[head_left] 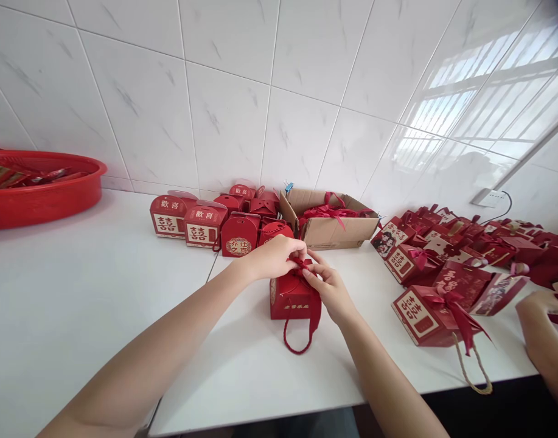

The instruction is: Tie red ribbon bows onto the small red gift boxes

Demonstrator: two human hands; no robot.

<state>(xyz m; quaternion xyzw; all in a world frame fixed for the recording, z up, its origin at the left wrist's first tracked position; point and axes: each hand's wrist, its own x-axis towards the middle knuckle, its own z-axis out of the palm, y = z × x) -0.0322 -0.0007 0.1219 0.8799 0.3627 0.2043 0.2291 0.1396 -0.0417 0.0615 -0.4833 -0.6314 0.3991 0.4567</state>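
Two hands meet: your left hand [277, 255] and right hand [332, 293] pinch the ribbon [315, 311] atop the red box [290, 308], which stands on the table [233, 371] before you. Its cord [298, 352] loops toward you; behind sits a carton [336, 235], beside other boxes [240, 234].

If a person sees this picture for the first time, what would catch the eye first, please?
Probably the small red box at the centre, with the left hand and right hand at the ribbon on its top. Next, perhaps, the crowd of red boxes on the right, and the large red basin at the far left.
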